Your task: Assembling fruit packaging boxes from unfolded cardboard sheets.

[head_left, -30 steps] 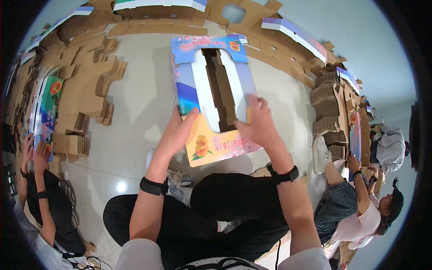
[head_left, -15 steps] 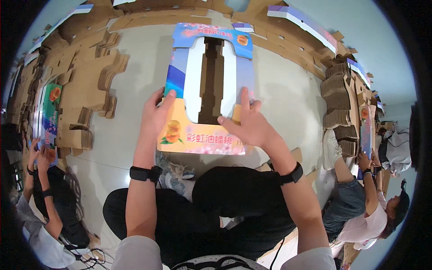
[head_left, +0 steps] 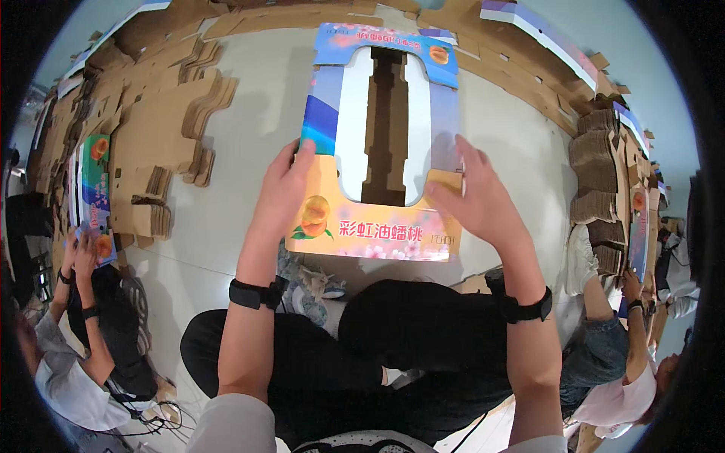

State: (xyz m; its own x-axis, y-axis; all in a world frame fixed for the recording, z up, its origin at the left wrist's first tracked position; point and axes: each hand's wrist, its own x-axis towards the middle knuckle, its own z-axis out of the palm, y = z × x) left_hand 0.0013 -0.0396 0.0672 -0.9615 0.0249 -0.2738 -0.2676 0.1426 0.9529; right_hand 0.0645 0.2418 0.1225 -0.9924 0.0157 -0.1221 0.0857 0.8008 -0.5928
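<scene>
A printed cardboard fruit box (head_left: 380, 230) sits before me, with a yellow front panel, a blue far panel and peach pictures. Its large cut-out shows white inner walls and a brown strip along the middle. My left hand (head_left: 281, 189) grips the box's left side, thumb on top, the other fingers partly hidden. At the right side is my right hand (head_left: 487, 196); its thumb lies on the top by the cut-out and its slightly blurred fingers rest along the outer edge.
Flat brown cardboard pieces (head_left: 143, 143) lie stacked at left, and another stack (head_left: 596, 166) stands at right. People at both sides handle similar boxes, a green-and-blue one (head_left: 96, 196) at left. My bent legs (head_left: 423, 325) are close below the box.
The box and both hands appear further right in the picture, as does the whole scene. My right hand has shifted from the cut-out's near corner to the box's right edge.
</scene>
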